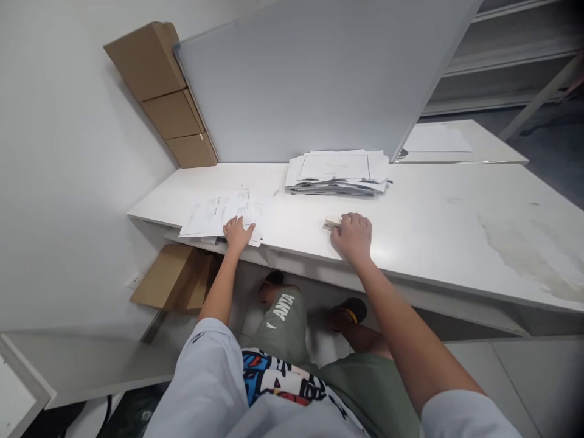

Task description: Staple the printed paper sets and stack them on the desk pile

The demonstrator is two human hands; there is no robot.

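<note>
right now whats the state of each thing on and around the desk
left hand: flat on the loose papers, pressing them down
loose papers: fanned out, overhanging the desk's front edge
right hand: resting on the stapler, fingers curled over it
stapler: lying on the desk, mostly covered
paper stack: piled unevenly against the partition
desk: stained at the right
cardboard box: under the desk, tilted

loose papers, stapler flat on table

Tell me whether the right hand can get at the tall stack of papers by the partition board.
Probably yes. The right hand rests on a small stapler just in front of the stack of papers, and only bare white table lies between them.
</note>
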